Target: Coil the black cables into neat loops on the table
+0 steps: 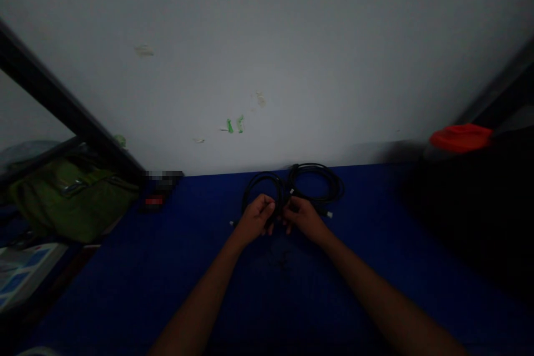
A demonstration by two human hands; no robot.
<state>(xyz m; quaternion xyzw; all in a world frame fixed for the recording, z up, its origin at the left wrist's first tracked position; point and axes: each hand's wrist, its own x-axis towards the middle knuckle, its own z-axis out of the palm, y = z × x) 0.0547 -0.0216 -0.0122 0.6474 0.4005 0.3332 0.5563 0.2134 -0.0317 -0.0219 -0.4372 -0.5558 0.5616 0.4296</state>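
A coiled black cable (pixel 263 174) is held between my two hands over the blue surface. My left hand (pixel 257 215) is closed on the lower left part of the coil, thumb on top. Opposite it, my right hand (pixel 303 216) grips the coil's right side, near a small pale connector (pixel 291 192). Another pale connector tip (pixel 232 223) pokes out left of my left hand. Just behind my right hand lies a second coiled black cable (pixel 334 181), with its own light plug (pixel 329 214) beside my wrist. The scene is dim, and my fingertips are partly hidden.
The blue surface (pixel 200 267) meets a pale wall (pixel 317 67). Dark boxes (pixel 164 183) sit at its back left. A green bag (pixel 79 200) and a book (pixel 29 270) lie further left. On the right are a large dark object (pixel 471 211) and an orange lid (pixel 461 138).
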